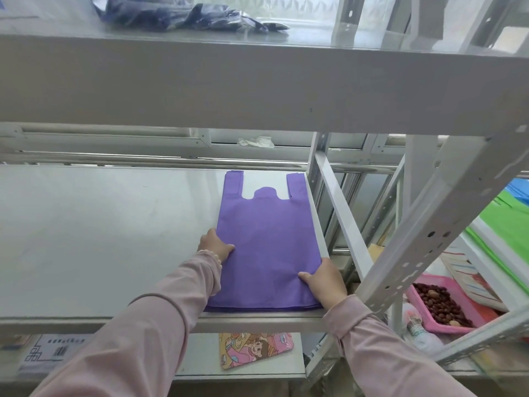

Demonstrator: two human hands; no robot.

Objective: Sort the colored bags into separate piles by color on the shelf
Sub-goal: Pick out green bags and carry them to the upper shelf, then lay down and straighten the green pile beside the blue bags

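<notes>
A flat stack of purple bags lies at the right end of the middle shelf, handles pointing to the back. My left hand grips the stack's left edge, thumb on top and fingers curled under it. My right hand grips the right edge near the front corner, thumb lying on the top bag. Green bags and blue bags lie on another surface at the far right, behind the rack's post.
A crumpled dark blue heap sits on the top shelf. A white slanted rack post crosses at the right. A pink basket of nuts stands lower right. A pink cartoon card and a labelled box lie on the lower shelf.
</notes>
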